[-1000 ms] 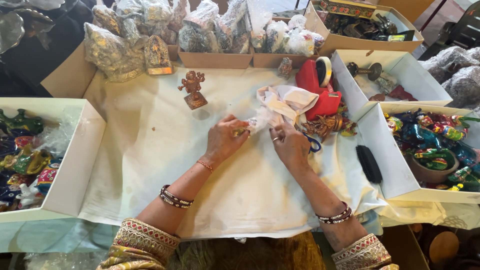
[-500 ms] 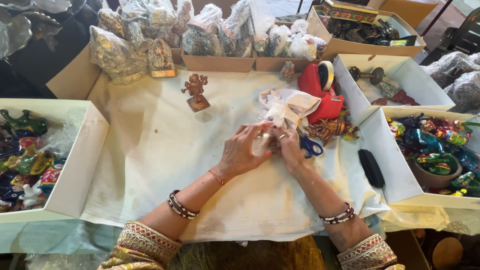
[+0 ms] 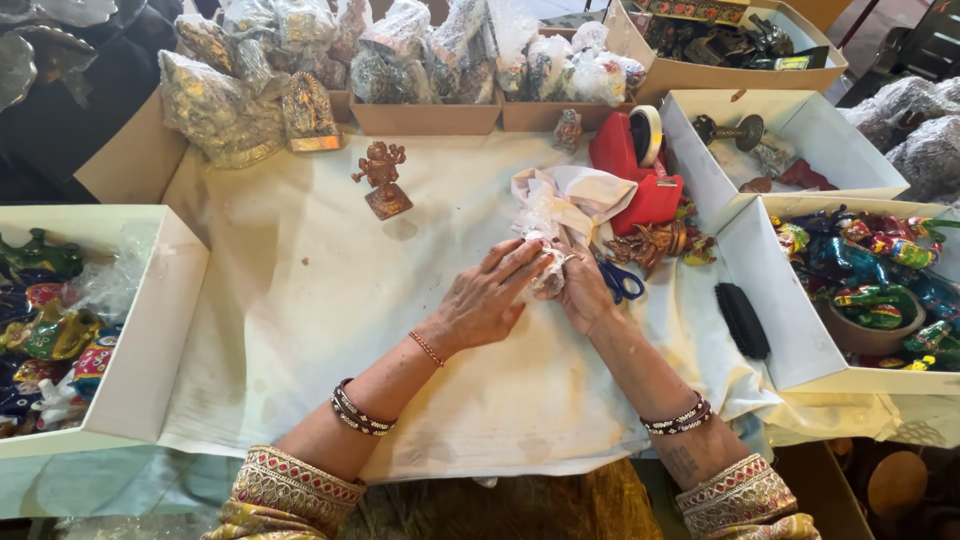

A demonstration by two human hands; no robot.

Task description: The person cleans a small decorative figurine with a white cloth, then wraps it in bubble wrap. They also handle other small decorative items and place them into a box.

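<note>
Both hands meet near the middle of the white-clothed tabletop [image 3: 300, 300]. The left hand [image 3: 485, 300] and right hand [image 3: 583, 290] close together around a small bundle of crumpled white wrapping paper [image 3: 549, 268], just beside the blue-handled scissors [image 3: 620, 283].

**Cloth-covered surface ringed by boxes**

I look down on a surface draped in a creased, cream-white cloth [image 3: 300, 300], faintly stained near its front edge. Open white cardboard boxes [image 3: 150, 330] stand at both sides, and brown cardboard trays [image 3: 425, 115] line the far edge. Beneath the cloth's front edge a pale blue-green sheet [image 3: 120, 480] shows. The light is soft and even, with mild shadows. At the far left, the background falls dark.
</note>
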